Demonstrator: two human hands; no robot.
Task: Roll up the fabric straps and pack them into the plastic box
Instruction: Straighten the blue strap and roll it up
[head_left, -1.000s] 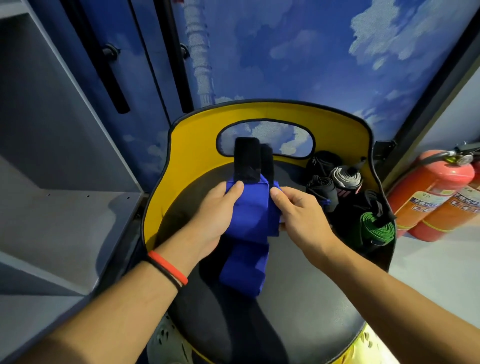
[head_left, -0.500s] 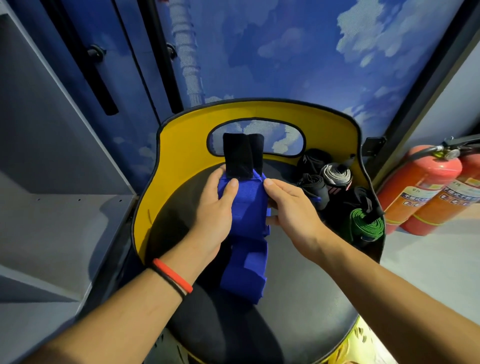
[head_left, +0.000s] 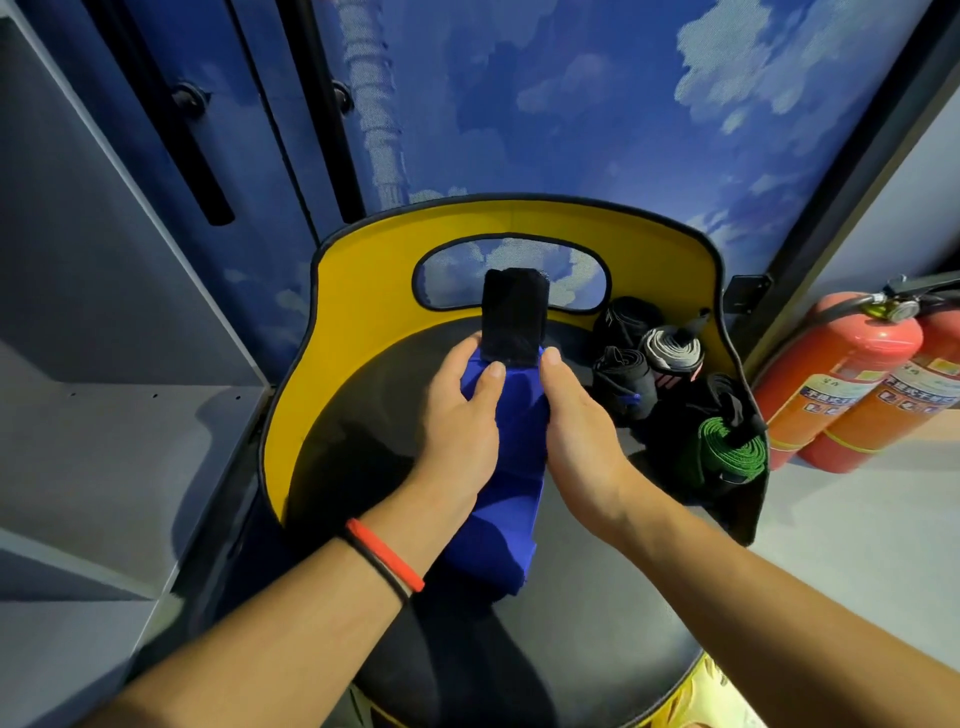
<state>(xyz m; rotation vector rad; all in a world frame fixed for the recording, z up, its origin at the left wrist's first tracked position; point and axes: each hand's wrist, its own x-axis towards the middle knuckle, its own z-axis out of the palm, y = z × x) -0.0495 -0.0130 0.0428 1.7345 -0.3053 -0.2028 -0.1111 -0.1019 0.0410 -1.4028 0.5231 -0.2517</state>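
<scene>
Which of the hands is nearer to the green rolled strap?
Right. The right hand grips the blue strap on the side toward the green rolled strap; the left hand grips its opposite edge, farther away.

Seat (head_left: 363, 415) at centre, with the backrest (head_left: 363, 291) on its far side, before the wall (head_left: 571, 104). The strap (head_left: 511, 415) runs lengthwise over the middle of the seat, from the viewer toward the backrest. Its far end stands in front of the backrest opening. The left hand (head_left: 457, 421) grips the strap's left edge and the right hand (head_left: 582, 421) its right edge, thumbs on top. Rolls (head_left: 670, 353) lie clustered on the seat's right rear, beside the backrest. A shelf (head_left: 130, 441) stands left of the seat. Two extinguishers (head_left: 841, 374) are on the floor to the right, side by side.
</scene>
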